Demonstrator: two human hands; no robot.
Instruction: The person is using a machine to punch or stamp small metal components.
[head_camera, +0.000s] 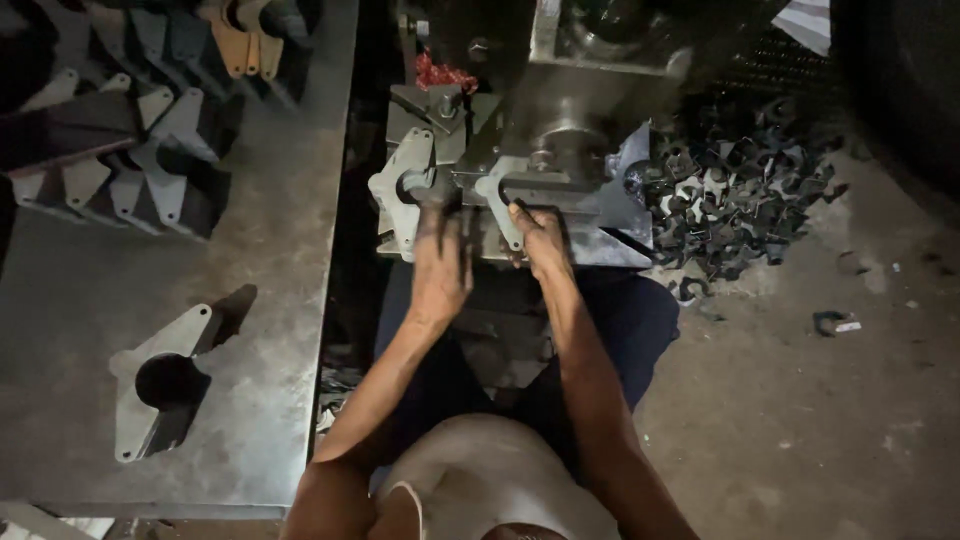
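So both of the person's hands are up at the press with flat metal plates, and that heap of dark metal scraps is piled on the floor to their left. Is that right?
Not quite: the heap of dark metal scraps lies on the floor to the person's right, as the head view shows. The rest holds: the left hand and the right hand are both at the press, each on a flat metal plate.
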